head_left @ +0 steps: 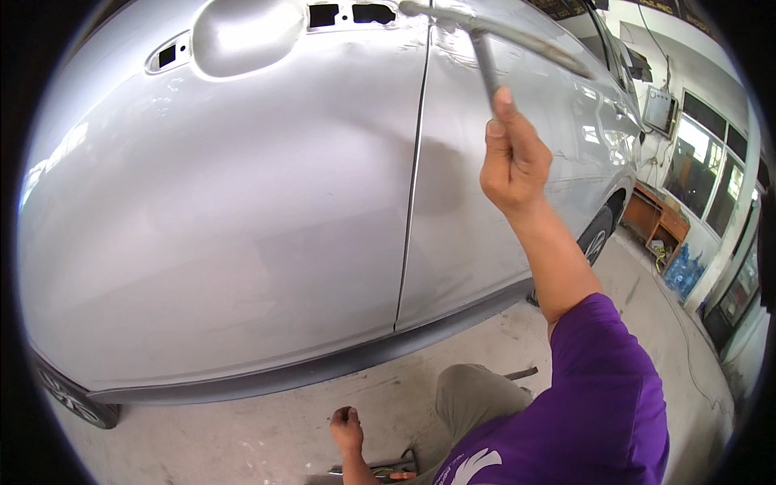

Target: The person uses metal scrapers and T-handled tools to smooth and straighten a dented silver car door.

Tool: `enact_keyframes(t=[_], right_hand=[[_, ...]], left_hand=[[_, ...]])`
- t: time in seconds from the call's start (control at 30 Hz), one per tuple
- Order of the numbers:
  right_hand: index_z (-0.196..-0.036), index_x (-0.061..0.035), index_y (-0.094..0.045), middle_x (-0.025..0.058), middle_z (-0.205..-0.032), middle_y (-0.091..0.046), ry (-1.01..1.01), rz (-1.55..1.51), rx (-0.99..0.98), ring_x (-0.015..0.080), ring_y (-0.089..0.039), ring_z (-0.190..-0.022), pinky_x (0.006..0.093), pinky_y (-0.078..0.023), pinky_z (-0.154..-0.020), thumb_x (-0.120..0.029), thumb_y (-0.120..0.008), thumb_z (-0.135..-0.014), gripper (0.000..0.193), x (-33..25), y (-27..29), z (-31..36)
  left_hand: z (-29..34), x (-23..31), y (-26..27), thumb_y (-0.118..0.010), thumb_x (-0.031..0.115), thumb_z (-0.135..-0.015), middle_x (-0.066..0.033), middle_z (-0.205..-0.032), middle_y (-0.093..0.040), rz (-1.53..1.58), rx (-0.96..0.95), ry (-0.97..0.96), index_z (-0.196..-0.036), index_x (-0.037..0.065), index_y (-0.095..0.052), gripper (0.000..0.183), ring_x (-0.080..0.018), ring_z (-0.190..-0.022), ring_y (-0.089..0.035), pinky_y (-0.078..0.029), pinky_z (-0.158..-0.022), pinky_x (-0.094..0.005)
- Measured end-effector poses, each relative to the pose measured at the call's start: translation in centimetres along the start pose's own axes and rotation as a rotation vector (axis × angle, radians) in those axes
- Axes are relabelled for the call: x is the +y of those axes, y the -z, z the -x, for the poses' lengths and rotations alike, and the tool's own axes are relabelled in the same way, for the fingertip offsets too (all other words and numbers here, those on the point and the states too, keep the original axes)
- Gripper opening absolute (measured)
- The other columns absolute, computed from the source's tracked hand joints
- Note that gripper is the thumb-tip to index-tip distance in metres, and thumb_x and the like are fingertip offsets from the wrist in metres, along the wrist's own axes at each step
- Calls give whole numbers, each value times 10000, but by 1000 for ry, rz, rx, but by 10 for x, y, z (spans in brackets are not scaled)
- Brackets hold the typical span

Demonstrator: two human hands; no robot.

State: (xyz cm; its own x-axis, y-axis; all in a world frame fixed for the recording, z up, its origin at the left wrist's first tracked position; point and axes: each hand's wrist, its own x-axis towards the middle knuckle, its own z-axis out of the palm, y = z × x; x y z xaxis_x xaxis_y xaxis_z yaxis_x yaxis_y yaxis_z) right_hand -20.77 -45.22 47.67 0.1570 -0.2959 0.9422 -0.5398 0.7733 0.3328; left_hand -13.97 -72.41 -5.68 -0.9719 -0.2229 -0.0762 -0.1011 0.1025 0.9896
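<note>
My right hand (517,158) is wrapped round the handle of a long-headed body hammer (485,69). It is raised in front of a silver car's door panels, and the hammer's head lies across the view near the upper seam and looks slightly blurred. Dents and creases mark the silver panel (525,105) just behind it. Whether the head touches the metal I cannot tell. Low down, my left hand (347,431) is closed with its fingers pressed together, below the dark sill. What it holds, if anything, is too small to make out.
The front door (202,218) has bare handle openings (347,14). Tools (396,470) lie on the floor by my left forearm, and a dark bar (521,373) near my knee. A wooden desk (659,218) and blue plastic bottles (685,271) stand at the right wall.
</note>
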Motion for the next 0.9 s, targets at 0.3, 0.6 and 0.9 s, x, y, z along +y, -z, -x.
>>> enact_keyframes(t=[0.3, 0.6, 0.9], right_hand=[[-1315, -126, -620, 44, -716, -574, -50, -107, -20, 137, -467, -576, 244, -444, -576, 88, -557, -888, 481, -1, -6, 9], [-1255, -140, -662, 83, -841, -680, -57, -670, -837, 242, -597, -631, 333, -487, -575, -42, -609, -899, 372, -29, 2, 11], [-1311, -184, -605, 82, -1060, -720, -514, -943, -2033, 293, -660, -849, 418, -512, -763, -236, -572, -950, 366, -27, 42, 59]], left_hand=[[9, 13, 4, -643, 166, -882, -125, -755, -687, -36, -9, 4, -952, -38, -677, 218, -213, -639, -645, -515, -615, -354], [21, -13, 20, -655, 188, -854, -113, -729, -677, -157, 49, 70, -930, -27, -686, 231, -240, -663, -663, -534, -638, -372], [137, 145, -2, -590, 166, -915, -85, -746, -610, 293, 431, 514, -887, -60, -604, 228, -185, -634, -545, -457, -577, -344]])
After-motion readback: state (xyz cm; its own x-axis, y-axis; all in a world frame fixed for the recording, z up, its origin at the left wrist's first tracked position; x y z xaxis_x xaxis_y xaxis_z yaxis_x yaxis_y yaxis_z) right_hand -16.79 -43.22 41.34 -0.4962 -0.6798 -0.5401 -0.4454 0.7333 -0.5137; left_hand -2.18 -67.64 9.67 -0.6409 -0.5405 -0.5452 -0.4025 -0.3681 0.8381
